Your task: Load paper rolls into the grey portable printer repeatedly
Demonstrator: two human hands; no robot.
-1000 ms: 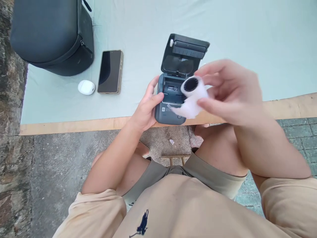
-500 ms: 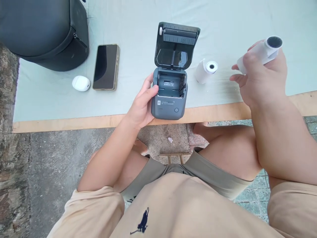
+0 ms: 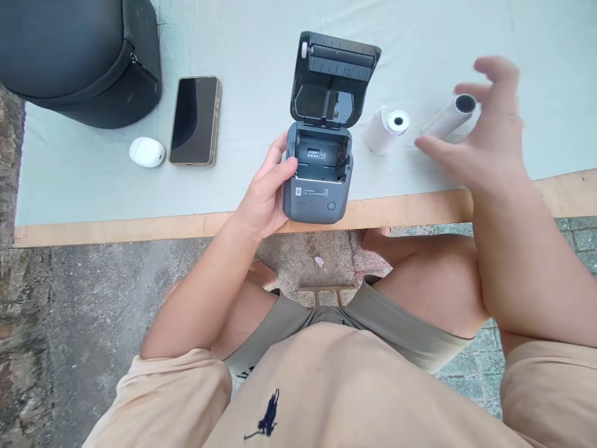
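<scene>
The spent roll core (image 3: 448,116) lies just beyond the right hand (image 3: 485,143), seemingly untouched.

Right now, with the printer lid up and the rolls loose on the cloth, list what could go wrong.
1. The dark grey portable printer sits at the wooden table edge, steadied only by the left hand; a nudge might tip it off.
2. The thin white paper roll with a dark core lies loose by the open right hand and may roll.
3. The thicker white paper roll could be knocked too.
</scene>
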